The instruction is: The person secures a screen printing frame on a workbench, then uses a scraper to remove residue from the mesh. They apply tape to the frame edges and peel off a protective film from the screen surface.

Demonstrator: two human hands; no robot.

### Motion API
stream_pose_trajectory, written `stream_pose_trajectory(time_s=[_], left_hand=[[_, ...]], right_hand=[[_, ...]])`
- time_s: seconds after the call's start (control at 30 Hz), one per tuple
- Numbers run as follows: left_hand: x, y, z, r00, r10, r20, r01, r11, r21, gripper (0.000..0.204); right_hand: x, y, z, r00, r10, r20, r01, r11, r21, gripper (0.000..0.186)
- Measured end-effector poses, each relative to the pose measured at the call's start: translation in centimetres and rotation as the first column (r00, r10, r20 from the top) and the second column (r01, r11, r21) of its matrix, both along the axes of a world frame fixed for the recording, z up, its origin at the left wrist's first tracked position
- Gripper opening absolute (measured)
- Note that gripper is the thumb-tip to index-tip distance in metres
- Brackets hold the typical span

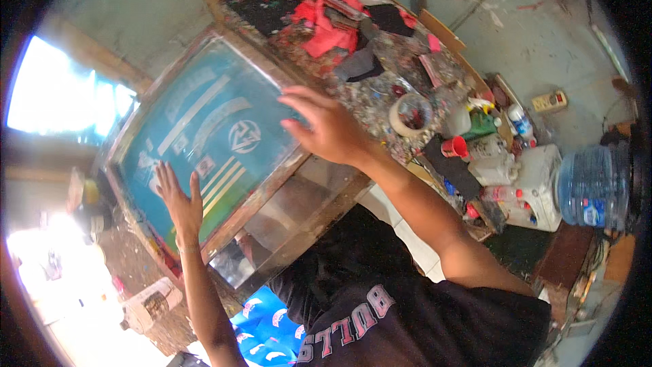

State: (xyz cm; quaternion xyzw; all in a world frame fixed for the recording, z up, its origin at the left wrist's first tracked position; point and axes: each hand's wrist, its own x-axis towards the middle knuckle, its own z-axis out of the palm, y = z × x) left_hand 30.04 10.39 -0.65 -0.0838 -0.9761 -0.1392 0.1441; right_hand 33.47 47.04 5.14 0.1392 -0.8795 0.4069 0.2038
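A screen-printing frame (246, 216) with a worn wooden rim lies tilted across the left-centre. Its teal mesh (268, 137) carries pale stripes, lettering and a round emblem, turning green and yellow toward the near edge. Over the near-left part of the mesh, my left hand (180, 198) is spread flat with nothing in it. My right hand (326, 122) reaches over the frame's right side, fingers stretched out and holding nothing. Whether either palm presses on the mesh or just hovers, I cannot tell. Beneath the frame shows a glass-like panel (288, 197) bordered by a wooden bar (299, 246).
A paint-crusted tabletop (380, 98) beyond holds pink rags (329, 35) and a tape roll (395, 121). Farther right are a red cup (454, 147), a white jerrycan (541, 180) and a blue water jug (589, 183). A bottle (151, 306) lies at lower left.
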Motion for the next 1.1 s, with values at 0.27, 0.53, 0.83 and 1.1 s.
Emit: stream_pose_trajectory(time_s=[0.27,0.53,0.83,1.1], left_hand=[[3.9,28.8,5.8,0.626,-0.777,0.063,0.556,0.502,0.663,0.078],[-1.8,37.7,-2.4,0.474,-0.854,0.215,0.79,0.52,0.325,0.028],[6.5,27.7,4.0,0.35,-0.935,-0.063,0.793,0.26,0.551,0.013],[12.4,9.9,16.2,0.754,-0.493,0.434,0.215,0.81,0.545,0.008]], right_hand=[[14.7,14.3,-1.9,0.786,-0.615,-0.058,0.586,0.714,0.382,0.043],[12.9,15.5,-3.4,0.853,-0.508,0.117,0.354,0.729,0.586,0.034],[18.5,14.5,0.8,0.969,-0.004,0.247,-0.098,0.91,0.403,0.036],[22.6,16.0,-1.0,0.61,-0.012,0.792,-0.251,0.945,0.208,0.075]])
